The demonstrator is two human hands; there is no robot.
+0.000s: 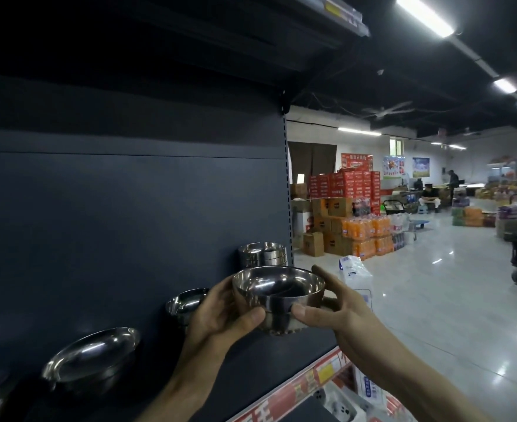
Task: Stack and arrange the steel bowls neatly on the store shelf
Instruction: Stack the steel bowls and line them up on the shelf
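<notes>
- Steel bowl (pixel 278 295) is being held upright above the dark shelf (pixel 251 370), near its right end, with both hands gripping it.
- Left hand (pixel 217 318) is wrapping the bowl's left side, thumb pressing on the front wall.
- Right hand (pixel 333 312) is clasping the right side, thumb lying against the lower wall, fingers curling behind the rim.
- Behind it, a stack of bowls (pixel 262 254) is standing at the shelf's back right corner.
- 2 more bowls are sitting further left: a small bowl (pixel 184 303) and a wide bowl (pixel 92 360), possibly tilted, though dim light is obscuring this.
- Red price strip (pixel 299 388) is running along the shelf's front edge.
</notes>
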